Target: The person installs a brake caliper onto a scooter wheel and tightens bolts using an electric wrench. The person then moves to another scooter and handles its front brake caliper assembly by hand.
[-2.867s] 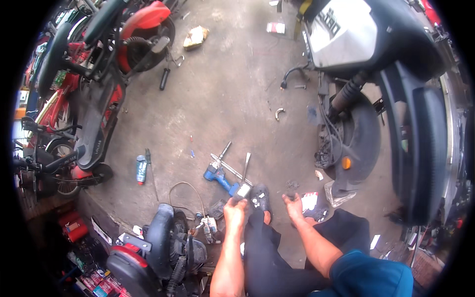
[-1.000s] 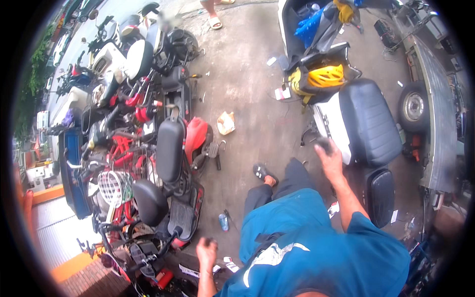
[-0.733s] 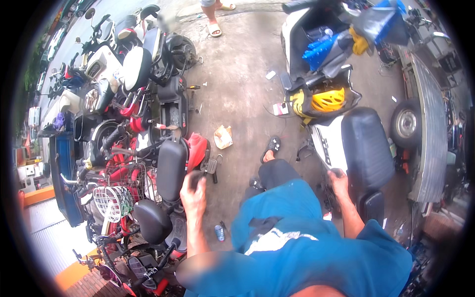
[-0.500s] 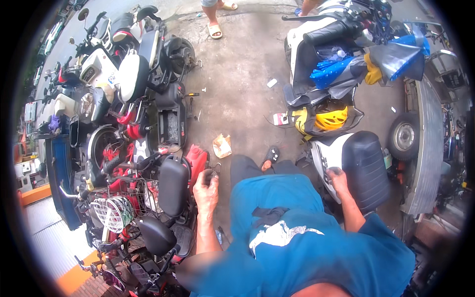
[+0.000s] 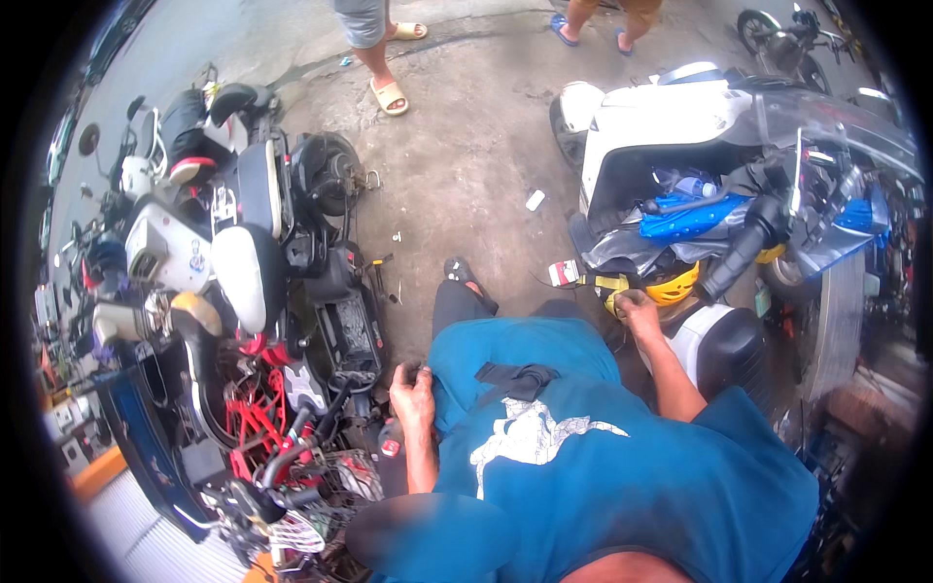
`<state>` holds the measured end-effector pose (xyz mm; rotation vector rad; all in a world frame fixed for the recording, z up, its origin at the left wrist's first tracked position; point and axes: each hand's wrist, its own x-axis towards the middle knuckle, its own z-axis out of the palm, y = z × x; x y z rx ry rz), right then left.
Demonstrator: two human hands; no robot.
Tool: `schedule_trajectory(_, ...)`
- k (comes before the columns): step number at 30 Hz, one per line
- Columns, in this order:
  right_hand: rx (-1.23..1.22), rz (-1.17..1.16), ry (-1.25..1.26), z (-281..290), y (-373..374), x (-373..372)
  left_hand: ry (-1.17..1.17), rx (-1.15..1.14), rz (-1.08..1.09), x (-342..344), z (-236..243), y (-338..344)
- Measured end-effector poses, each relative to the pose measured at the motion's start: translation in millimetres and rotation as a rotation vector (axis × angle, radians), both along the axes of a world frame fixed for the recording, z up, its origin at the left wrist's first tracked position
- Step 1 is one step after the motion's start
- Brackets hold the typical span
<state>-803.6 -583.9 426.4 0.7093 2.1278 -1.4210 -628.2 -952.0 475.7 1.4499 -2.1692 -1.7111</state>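
Note:
My left hand [image 5: 412, 394] hangs beside my teal shirt, close to the scooters on the left, its fingers curled round something dark that I cannot make out. My right hand [image 5: 638, 311] has curled fingers beside a yellow helmet [image 5: 673, 289] and a yellow strap [image 5: 609, 281] on the scooter at right; whether it grips anything is unclear. Just behind it sits a black-and-white seat [image 5: 736, 353]. A white scooter [image 5: 646, 117] holds a blue poncho [image 5: 688, 222] in its footwell, with a bottle above it.
A dense row of parked scooters [image 5: 243, 282] lines the left. A small carton [image 5: 564, 274] and a white scrap [image 5: 535, 200] lie on the concrete floor [image 5: 457, 165]. Two other people's sandalled feet [image 5: 389, 95], [image 5: 564, 31] stand at the top, and a motorbike [image 5: 777, 49] is behind right.
I have moved forward along the gap between the scooters: the white scooter and the others' feet appear nearer. My right hand is now beside the yellow helmet instead of the seat.

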Motion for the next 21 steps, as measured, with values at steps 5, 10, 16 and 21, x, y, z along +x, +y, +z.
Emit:
schedule_trajectory(5, 0.074, -0.123, -0.156, -8.8, -21.8, 18.0, -0.122, 0.166, -0.033, -84.2, 10.2, -65.5)
schedule_trajectory(10, 0.057, -0.424, -0.353, 5.2, -42.8, 21.2, -0.123, 0.141, -0.208, -180.1, 2.8, -109.0)
schedule_trajectory(16, 0.057, -0.662, -0.278, -10.1, -61.2, -10.9, -0.039, -0.042, -0.542, -296.3, -35.9, -135.5)
schedule_trajectory(21, 0.038, -0.778, -0.358, 2.0, -106.0, -20.5, -0.058, 0.105, -0.623, -385.1, -25.8, -137.7)
